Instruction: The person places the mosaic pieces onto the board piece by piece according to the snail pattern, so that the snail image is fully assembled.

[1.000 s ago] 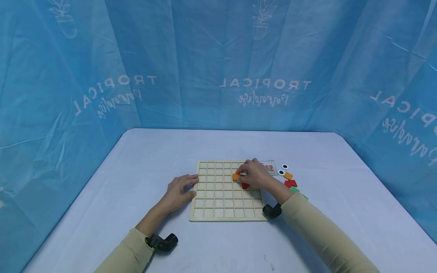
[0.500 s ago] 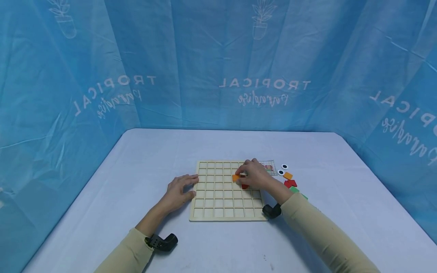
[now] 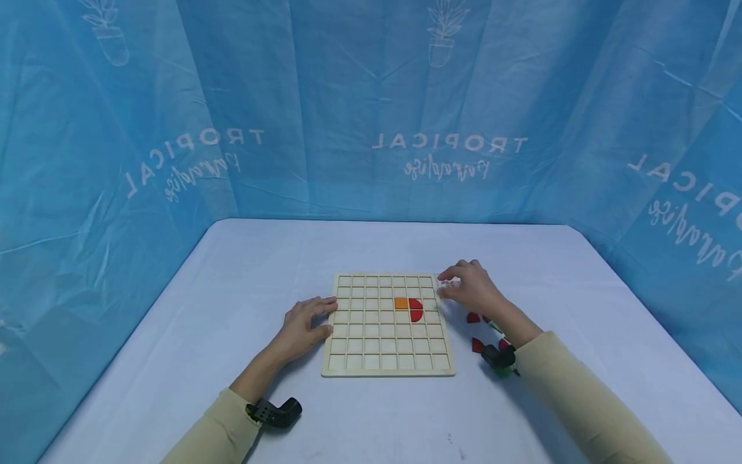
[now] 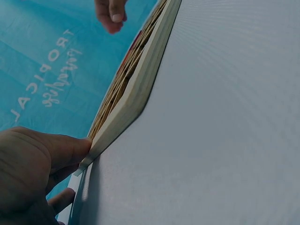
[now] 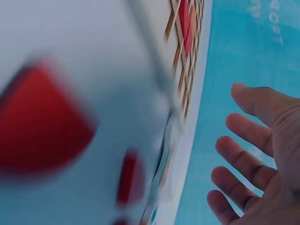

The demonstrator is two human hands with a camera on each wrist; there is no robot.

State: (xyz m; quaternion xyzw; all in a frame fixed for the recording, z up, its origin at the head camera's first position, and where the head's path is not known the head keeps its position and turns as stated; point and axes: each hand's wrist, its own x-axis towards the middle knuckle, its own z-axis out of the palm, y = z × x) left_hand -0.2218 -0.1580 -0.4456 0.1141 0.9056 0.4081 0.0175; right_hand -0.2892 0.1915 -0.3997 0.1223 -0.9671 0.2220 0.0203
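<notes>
A pale wooden grid board (image 3: 371, 345) lies on the table. In its right half sit an orange square tile (image 3: 401, 303) and two red quarter-round tiles (image 3: 416, 316), each in a cell. My left hand (image 3: 306, 327) rests against the board's left edge; in the left wrist view its thumb (image 4: 70, 151) touches the rim. Just past the board's upper right corner is my right hand (image 3: 472, 287), over a printed card (image 3: 449, 283) that it partly covers. The right wrist view shows those fingers (image 5: 248, 161) spread and loosely bent, holding nothing.
Loose red tiles (image 3: 477, 345) lie right of the board, with a green piece (image 3: 504, 372) partly behind the right wrist's black camera (image 3: 498, 356). The right hand and forearm hide other pieces. A blue printed curtain (image 3: 371, 116) surrounds the white table (image 3: 278, 258).
My right hand has let go of the orange tile, leaving it in its cell, and moved right, off the board to the card. My left hand has stayed put.
</notes>
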